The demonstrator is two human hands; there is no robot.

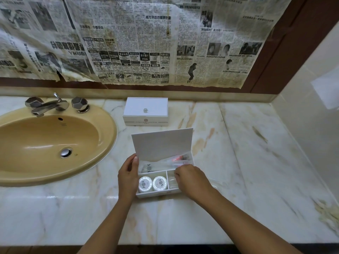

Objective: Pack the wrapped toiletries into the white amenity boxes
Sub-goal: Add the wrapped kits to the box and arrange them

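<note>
An open white amenity box (156, 194) sits on the marble counter, its lid (162, 143) raised toward the wall. Two round wrapped soaps (152, 183) lie side by side in the front left compartment. A clear wrapped packet with a red item (176, 159) lies along the back compartment. My left hand (128, 176) grips the box's left wall at the lid's lower corner. My right hand (190, 178) rests over the right compartment, fingertips pinching the clear wrapper's edge. A second white amenity box (145, 111), lid closed with a small knob, stands behind near the wall.
A tan oval sink (102, 132) with chrome faucet (47, 106) fills the left of the counter. Newspaper sheets (128, 43) cover the wall above. Bare marble counter (247, 153) stretches right to a tiled side wall.
</note>
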